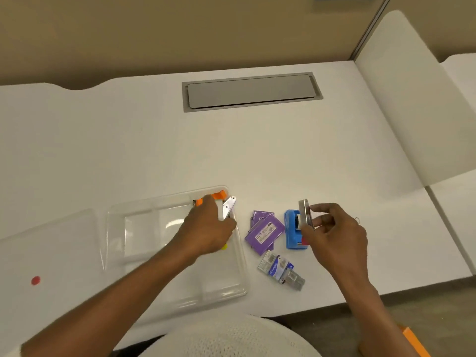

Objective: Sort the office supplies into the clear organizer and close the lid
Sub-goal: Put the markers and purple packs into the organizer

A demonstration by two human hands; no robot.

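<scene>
The clear organizer (pixel 239 266) lies open on the white desk, its lid (pixel 46 243) flat to the left. My left hand (pixel 208 229) hovers over the organizer's far right compartment, gripping an orange-handled tool (pixel 219 195) with a silver metal part (pixel 228 206) sticking up. A small yellow thing shows under that hand. My right hand (pixel 337 235) holds a thin round metal tin (pixel 305 213) on edge, just above a blue tape dispenser (pixel 293 231). Purple packets (pixel 264 231) lie between the organizer and the dispenser. A pack of staples (pixel 282 270) lies nearer me.
A grey cable hatch (pixel 251 92) is set into the desk at the back. A white divider panel (pixel 412 104) stands on the right. A red dot (pixel 35 280) marks the lid. The desk's front edge runs close to my body.
</scene>
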